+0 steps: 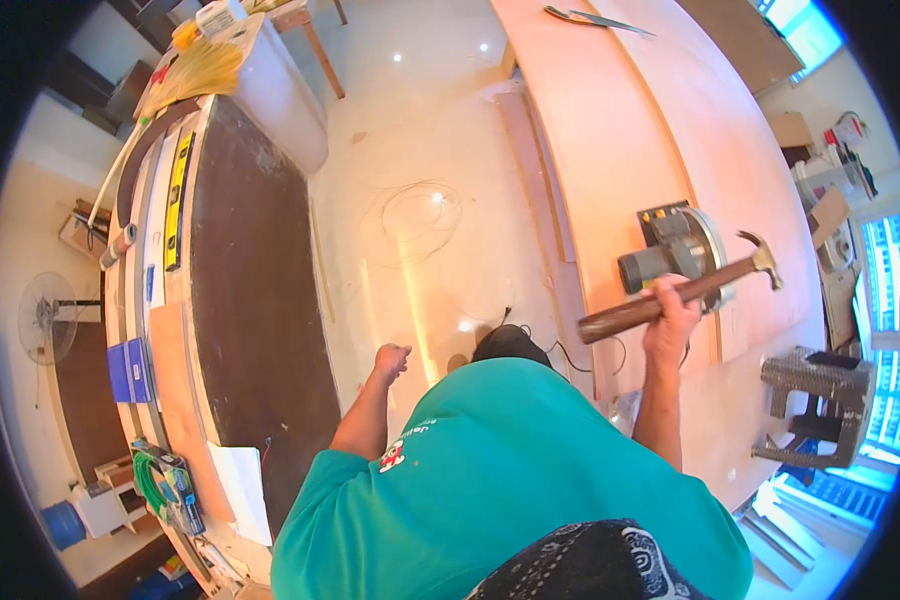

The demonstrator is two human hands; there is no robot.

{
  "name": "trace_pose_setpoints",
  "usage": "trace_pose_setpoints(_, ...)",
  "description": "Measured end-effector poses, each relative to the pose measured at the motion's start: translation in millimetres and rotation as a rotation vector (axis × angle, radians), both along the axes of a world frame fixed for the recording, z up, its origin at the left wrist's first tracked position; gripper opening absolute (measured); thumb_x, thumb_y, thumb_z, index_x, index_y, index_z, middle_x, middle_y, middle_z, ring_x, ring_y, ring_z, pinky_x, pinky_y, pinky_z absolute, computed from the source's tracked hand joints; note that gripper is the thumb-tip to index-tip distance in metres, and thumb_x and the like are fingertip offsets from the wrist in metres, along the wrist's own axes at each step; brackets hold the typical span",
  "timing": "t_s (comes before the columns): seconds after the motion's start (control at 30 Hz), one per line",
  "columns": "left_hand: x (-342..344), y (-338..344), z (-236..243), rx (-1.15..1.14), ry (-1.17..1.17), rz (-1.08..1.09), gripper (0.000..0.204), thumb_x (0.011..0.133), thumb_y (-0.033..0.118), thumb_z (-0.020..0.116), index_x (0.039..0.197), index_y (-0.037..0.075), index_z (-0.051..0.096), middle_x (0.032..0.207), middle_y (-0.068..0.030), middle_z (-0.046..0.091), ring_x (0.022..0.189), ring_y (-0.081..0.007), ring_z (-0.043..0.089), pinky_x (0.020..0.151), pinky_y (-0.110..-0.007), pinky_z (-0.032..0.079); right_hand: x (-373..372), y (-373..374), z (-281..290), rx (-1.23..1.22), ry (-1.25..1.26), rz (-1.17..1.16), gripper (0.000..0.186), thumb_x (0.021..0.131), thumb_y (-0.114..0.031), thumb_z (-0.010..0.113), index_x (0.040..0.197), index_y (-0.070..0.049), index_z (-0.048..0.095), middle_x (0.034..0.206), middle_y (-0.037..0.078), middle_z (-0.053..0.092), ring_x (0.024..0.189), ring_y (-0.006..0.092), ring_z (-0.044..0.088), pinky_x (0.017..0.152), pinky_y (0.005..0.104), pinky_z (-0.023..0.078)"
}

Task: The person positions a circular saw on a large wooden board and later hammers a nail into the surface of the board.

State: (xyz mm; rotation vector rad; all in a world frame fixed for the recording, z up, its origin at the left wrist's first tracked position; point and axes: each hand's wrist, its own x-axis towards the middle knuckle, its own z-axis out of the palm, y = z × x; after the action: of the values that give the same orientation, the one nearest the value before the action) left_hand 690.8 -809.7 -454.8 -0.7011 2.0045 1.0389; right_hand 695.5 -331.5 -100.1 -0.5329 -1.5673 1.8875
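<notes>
A claw hammer (pixel 710 287) with a brown wooden handle and metal head is in my right hand (pixel 672 318). My fingers wrap its handle, and the head points to the right. Just beyond it a circular saw (pixel 675 248) rests on the large pale plywood sheet (pixel 620 130), partly covered by the hammer. My left hand (pixel 394 360) hangs over the floor with its fingers curled in, and nothing shows in it.
On the left bench lie a yellow spirit level (pixel 178 200), a blue box (pixel 129 371) and a straw broom (pixel 200 72). A handsaw (pixel 598 20) sits on the plywood's far end. Thin wire (pixel 410 222) coils on the floor; a grey stool (pixel 818 385) stands right.
</notes>
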Motion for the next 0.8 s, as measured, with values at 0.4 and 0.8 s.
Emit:
trace_pose_setpoints(0.4, -47.5, -66.9, -49.2, -0.276, 0.222, -0.391, 0.060, 0.079, 0.063, 0.067, 0.085, 0.004, 0.077, 0.096, -0.0255, 0.072, 0.089, -0.0418, 0.072, 0.075, -0.052, 0.053, -287.0, -44.7, -62.7, 0.048, -0.180, 0.367, 0.005, 0.081, -0.001, 0.064, 0.082, -0.005, 0.061, 0.070, 0.000, 0.059, 0.061, 0.0082, 0.053, 0.057, 0.0250, 0.042)
trace_pose_setpoints(0.8, -259.3, -44.1, 70.0, -0.341, -0.038, -0.263, 0.041, 0.091, 0.042, 0.066, 0.084, 0.002, 0.075, 0.085, -0.0183, 0.075, 0.071, -0.0241, 0.075, 0.061, -0.041, 0.058, -471.0, 19.6, -81.6, 0.094, -0.351, 0.382, 0.009, 0.079, -0.001, 0.067, 0.086, -0.004, 0.063, 0.074, -0.001, 0.060, 0.063, 0.0080, 0.055, 0.056, 0.0262, 0.045)
